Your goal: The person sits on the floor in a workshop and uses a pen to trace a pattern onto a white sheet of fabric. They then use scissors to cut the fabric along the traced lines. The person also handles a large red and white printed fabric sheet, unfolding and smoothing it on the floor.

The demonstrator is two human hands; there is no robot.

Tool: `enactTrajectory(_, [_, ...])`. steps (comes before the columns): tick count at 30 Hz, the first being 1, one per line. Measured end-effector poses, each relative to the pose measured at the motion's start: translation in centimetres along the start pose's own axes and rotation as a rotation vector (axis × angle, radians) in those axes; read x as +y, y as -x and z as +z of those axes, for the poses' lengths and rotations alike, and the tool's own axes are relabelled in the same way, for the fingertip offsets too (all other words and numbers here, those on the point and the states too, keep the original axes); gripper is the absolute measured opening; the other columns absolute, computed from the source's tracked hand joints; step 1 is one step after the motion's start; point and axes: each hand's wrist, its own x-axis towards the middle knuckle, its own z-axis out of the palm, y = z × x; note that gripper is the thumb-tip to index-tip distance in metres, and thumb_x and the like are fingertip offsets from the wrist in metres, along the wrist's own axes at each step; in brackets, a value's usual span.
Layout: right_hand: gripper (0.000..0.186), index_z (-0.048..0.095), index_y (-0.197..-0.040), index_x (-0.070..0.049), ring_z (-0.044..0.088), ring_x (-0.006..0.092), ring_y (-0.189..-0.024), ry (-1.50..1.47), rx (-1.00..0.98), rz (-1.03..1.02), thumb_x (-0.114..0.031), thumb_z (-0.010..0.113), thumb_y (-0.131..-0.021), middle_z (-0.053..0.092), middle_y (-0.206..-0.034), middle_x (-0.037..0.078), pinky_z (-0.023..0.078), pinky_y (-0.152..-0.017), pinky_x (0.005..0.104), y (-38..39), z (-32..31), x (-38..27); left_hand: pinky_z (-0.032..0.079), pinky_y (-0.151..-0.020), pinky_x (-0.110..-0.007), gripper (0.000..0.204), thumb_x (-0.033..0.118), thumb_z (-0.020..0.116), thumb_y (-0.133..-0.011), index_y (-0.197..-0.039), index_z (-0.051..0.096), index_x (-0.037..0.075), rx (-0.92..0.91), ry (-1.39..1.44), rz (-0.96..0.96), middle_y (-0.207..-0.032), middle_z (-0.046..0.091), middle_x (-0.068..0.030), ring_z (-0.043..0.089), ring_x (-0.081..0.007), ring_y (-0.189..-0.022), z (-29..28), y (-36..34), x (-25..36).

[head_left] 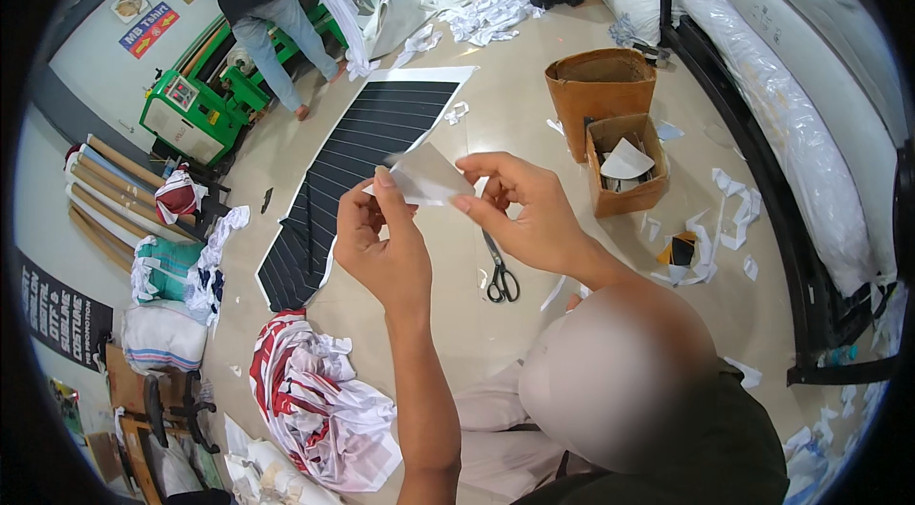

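My left hand (379,243) and my right hand (519,210) are raised at mid view, both pinching a small white piece (427,179) of paper or thin fabric, one at each side. Below them, black-handled scissors (503,284) lie on the beige floor, their blades partly hidden by my right hand. Behind my hands a long black sheet with thin white lines and white borders (357,138) lies on the floor, partly covered by them. A blurred rounded shape (610,372) hides part of my right forearm at lower right.
Brown boxes (599,76) with scraps stand right, beside black metal framing (743,143) and wrapped rolls. Red-and-white fabric (295,391) lies lower left; sacks (162,333) and rolls line the left wall. Another person (272,38) stands at a green machine (195,110) at the back.
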Motion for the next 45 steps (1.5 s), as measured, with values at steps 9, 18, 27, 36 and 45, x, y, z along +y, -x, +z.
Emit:
enactTrajectory(9, [0.025,0.062,-0.09,-0.003,0.055,0.0098,-0.057,-0.792,-0.021,0.465,-0.026,0.062,-0.101,0.057,-0.066,0.004,0.04,-0.05,0.0257,-0.6,-0.6,-1.1,0.049,-0.056,-0.024,0.03,0.026,0.062,-0.102,-0.086,0.062,0.0,0.046,0.201,-0.123,-0.07,0.062,-0.0051,0.058,-0.0092,-0.059,0.3,-0.3,0.8])
enactTrajectory(18, [0.024,0.065,-0.092,-0.004,0.04,0.0054,-0.054,-0.873,0.021,0.465,-0.026,0.065,-0.1,0.048,-0.062,-0.003,0.033,-0.05,0.0233,-0.5,-0.2,0.5,0.049,-0.057,-0.023,0.031,0.03,0.065,-0.1,-0.088,0.061,0.001,0.086,0.206,-0.182,-0.072,0.062,-0.0041,0.058,-0.0088,-0.061,1.1,-0.3,-0.2])
enactTrajectory(27, [0.024,0.067,-0.089,-0.002,0.032,0.0031,-0.05,-0.72,0.137,0.436,-0.024,0.067,-0.099,0.042,-0.058,-0.007,0.028,-0.047,0.0226,-0.5,-0.4,1.0,0.049,-0.058,-0.023,0.024,0.022,0.07,-0.097,-0.094,0.06,0.0,-0.038,0.27,-0.243,-0.078,0.064,-0.0066,0.06,-0.0103,-0.065,2.1,2.4,0.2])
enactTrajectory(36, [0.017,0.067,-0.094,-0.003,0.038,0.0038,-0.053,-0.727,0.082,0.42,-0.02,0.066,-0.099,0.049,-0.064,-0.004,0.031,-0.049,0.0222,-0.4,-0.5,0.9,0.049,-0.058,-0.025,0.018,0.015,0.073,-0.093,-0.091,0.065,0.0,-0.203,0.472,-0.414,-0.074,0.065,-0.0061,0.06,-0.0104,-0.065,1.2,2.6,0.2])
enactTrajectory(45, [0.028,0.065,-0.098,0.0,0.039,0.0057,-0.054,-0.944,0.066,0.494,-0.028,0.061,-0.102,0.047,-0.064,-0.002,0.031,-0.049,0.023,-0.6,-0.2,0.7,0.048,-0.058,-0.026,0.019,0.016,0.073,-0.093,-0.086,0.065,0.001,-0.173,0.455,-0.43,-0.073,0.064,-0.0049,0.06,-0.0109,-0.065,0.5,1.9,-0.3])
